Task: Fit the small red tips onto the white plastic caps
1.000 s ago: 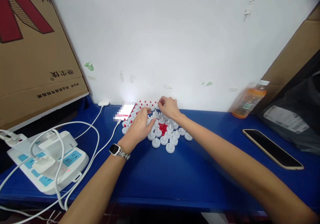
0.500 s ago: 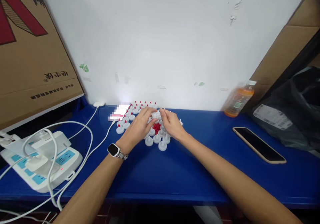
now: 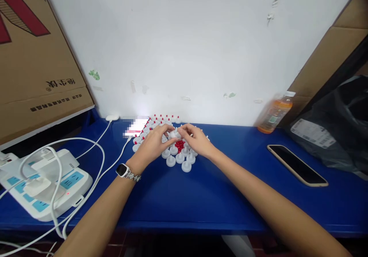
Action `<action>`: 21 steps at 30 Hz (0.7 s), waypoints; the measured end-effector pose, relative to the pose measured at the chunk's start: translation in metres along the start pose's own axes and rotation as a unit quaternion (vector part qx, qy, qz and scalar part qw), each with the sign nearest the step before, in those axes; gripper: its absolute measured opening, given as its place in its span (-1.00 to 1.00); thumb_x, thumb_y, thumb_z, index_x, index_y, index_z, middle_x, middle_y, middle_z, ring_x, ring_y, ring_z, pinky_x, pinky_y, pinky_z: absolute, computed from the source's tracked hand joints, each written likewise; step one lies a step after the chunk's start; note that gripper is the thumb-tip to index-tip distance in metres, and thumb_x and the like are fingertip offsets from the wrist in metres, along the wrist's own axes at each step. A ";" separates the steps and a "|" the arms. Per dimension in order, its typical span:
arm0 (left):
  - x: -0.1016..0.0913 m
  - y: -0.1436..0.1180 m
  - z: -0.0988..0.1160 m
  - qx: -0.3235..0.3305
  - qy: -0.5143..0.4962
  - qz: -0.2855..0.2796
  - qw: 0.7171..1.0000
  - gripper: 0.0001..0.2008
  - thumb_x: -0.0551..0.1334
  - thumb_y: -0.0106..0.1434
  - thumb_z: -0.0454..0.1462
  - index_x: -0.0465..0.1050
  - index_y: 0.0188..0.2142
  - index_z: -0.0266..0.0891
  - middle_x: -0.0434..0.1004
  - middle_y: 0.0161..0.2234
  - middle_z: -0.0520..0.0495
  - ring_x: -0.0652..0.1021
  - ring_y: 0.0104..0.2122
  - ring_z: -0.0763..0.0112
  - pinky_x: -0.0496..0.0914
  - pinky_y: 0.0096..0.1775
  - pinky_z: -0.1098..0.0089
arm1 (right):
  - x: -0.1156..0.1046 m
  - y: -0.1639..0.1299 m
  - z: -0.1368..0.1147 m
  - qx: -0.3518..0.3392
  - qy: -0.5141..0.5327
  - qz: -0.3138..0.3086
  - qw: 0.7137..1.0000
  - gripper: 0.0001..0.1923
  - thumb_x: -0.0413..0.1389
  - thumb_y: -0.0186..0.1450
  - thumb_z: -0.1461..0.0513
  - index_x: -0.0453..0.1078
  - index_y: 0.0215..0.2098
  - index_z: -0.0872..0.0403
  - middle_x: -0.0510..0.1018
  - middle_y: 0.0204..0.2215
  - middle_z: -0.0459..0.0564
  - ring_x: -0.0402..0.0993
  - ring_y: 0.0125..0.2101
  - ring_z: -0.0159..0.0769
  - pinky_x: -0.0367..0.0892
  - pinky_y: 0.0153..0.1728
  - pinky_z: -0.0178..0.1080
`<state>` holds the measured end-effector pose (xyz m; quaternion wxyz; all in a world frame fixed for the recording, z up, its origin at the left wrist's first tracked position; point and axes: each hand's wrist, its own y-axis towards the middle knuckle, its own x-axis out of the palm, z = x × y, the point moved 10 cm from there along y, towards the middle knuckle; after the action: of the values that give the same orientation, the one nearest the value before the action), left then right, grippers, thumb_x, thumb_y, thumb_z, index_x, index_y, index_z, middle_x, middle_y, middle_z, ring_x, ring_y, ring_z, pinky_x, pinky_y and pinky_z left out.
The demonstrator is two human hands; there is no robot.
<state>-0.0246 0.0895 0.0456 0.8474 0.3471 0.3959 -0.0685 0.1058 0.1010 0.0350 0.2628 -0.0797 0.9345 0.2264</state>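
White plastic caps [image 3: 178, 158] cluster near the back edge of the blue worktop [image 3: 201, 195], ringing a small heap of red pieces [image 3: 179, 145]; the left hand [image 3: 153, 144] and right hand [image 3: 197, 140] meet above them, fingertips pinched together on one white cap [image 3: 174, 134]; a phone [image 3: 297, 165] lies toward the right edge.

Both hands, left hand [image 3: 152, 144] and right hand [image 3: 197, 141], meet over white caps [image 3: 179, 158] near the worktop's [image 3: 201, 195] back edge.
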 end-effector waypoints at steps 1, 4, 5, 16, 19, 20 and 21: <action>0.001 0.000 0.001 -0.002 -0.002 0.003 1.000 -0.65 0.27 0.31 -0.04 0.39 0.00 -0.11 0.56 -0.08 -0.06 0.55 -0.10 0.23 0.44 -0.10 0.22 | 0.001 0.002 -0.002 -0.005 0.035 -0.003 0.999 -0.74 0.04 0.38 0.05 0.41 -0.22 0.06 0.53 -0.46 -0.11 0.41 -0.44 -0.34 0.27 -0.35 -0.29; -0.002 0.000 -0.001 -0.022 -0.002 0.027 0.999 -0.58 0.28 0.30 -0.04 0.33 0.06 -0.13 0.52 -0.01 -0.09 0.54 -0.10 0.25 0.44 -0.14 0.24 | -0.005 0.015 -0.002 -0.019 0.070 0.016 0.997 -0.84 0.12 0.29 0.14 0.41 -0.28 0.09 0.54 -0.46 -0.10 0.44 -0.44 -0.36 0.30 -0.35 -0.30; -0.003 0.000 -0.003 -0.031 0.002 0.038 0.999 -0.55 0.28 0.29 -0.03 0.30 0.08 -0.14 0.49 0.02 -0.11 0.54 -0.10 0.24 0.44 -0.15 0.24 | -0.010 0.023 0.000 -0.021 0.056 0.029 0.998 -0.86 0.13 0.28 0.17 0.42 -0.29 0.09 0.55 -0.45 -0.08 0.46 -0.43 -0.35 0.31 -0.34 -0.30; 0.007 -0.003 -0.016 -0.039 0.060 -0.011 0.997 -0.70 0.17 0.34 0.00 0.44 -0.17 -0.15 0.45 -0.15 -0.11 0.49 -0.09 0.13 0.40 -0.06 0.13 | 0.014 0.107 0.039 -0.015 -0.321 -0.055 0.945 -0.80 0.10 0.25 0.31 0.59 -0.29 0.07 0.67 -0.29 0.07 0.55 -0.26 -0.19 0.32 -0.22 -0.26; 0.009 -0.003 -0.016 -0.042 0.049 -0.019 0.998 -0.69 0.17 0.34 0.02 0.45 -0.18 -0.15 0.44 -0.15 -0.11 0.48 -0.09 0.12 0.41 -0.07 0.12 | 0.022 0.111 0.048 -0.010 -0.324 -0.080 0.943 -0.82 0.13 0.20 0.34 0.60 -0.34 0.09 0.67 -0.33 0.08 0.55 -0.30 -0.18 0.32 -0.25 -0.26; 0.010 -0.003 -0.016 -0.043 0.045 -0.022 0.998 -0.70 0.17 0.34 0.01 0.45 -0.18 -0.15 0.44 -0.14 -0.11 0.48 -0.08 0.11 0.41 -0.06 0.12 | 0.024 0.112 0.051 -0.009 -0.321 -0.088 0.943 -0.83 0.14 0.20 0.34 0.60 -0.35 0.09 0.67 -0.34 0.07 0.56 -0.31 -0.19 0.32 -0.26 -0.28; 0.011 -0.003 -0.015 -0.045 0.042 -0.027 0.998 -0.71 0.17 0.34 0.00 0.45 -0.18 -0.15 0.44 -0.14 -0.11 0.47 -0.06 0.10 0.40 -0.06 0.11 | 0.025 0.114 0.053 -0.009 -0.317 -0.095 0.944 -0.83 0.15 0.19 0.34 0.60 -0.35 0.09 0.67 -0.34 0.06 0.56 -0.32 -0.21 0.32 -0.26 -0.29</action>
<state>-0.0282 0.0983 0.0295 0.8426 0.3004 0.4430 -0.0587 0.0783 0.2255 0.0252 0.5652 -0.0945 0.7887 0.2226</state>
